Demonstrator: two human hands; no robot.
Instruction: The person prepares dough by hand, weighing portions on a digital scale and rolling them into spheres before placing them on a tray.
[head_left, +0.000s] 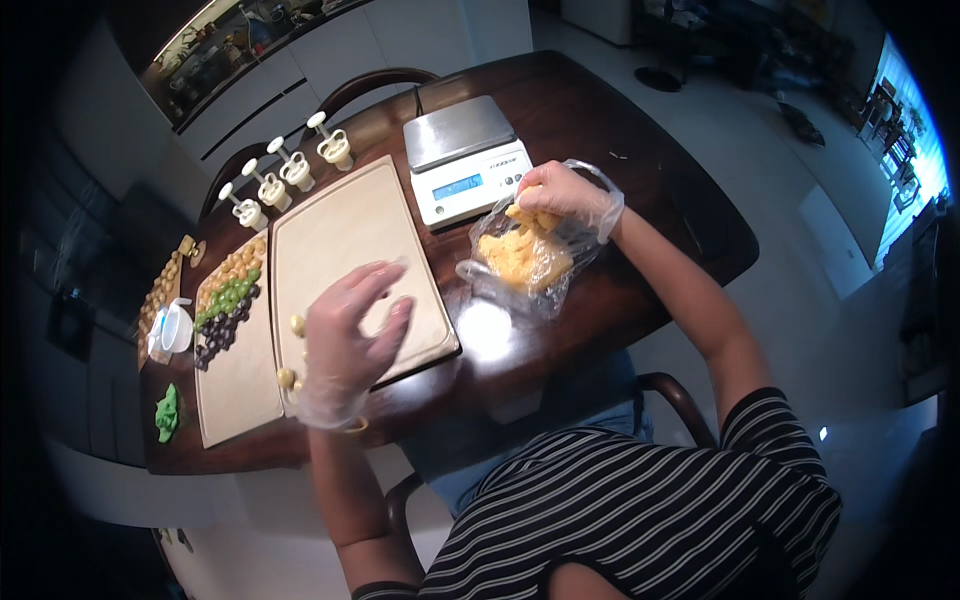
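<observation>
My right hand (566, 196), in a clear plastic glove, pinches a piece of yellow dough (534, 217) just above a larger yellow dough mass (521, 259) in a clear plastic bag (551, 300). The dough lies in front of a white digital kitchen scale (472, 180) with a metal plate. My left hand (356, 322), gloved too, hovers over the near part of a large beige board (345, 232), its fingers apart and nothing seen between them. Pale yellow balls (286, 377) lie on that board beside the left hand, which partly hides them.
Several white plunger moulds (296, 171) stand behind the board. A second board (240, 382) at left bears orange, green (229, 296) and dark balls (219, 337). Further left are a small white cup (177, 328), more balls on a board (159, 300) and green dough (167, 414). Chairs stand around the table.
</observation>
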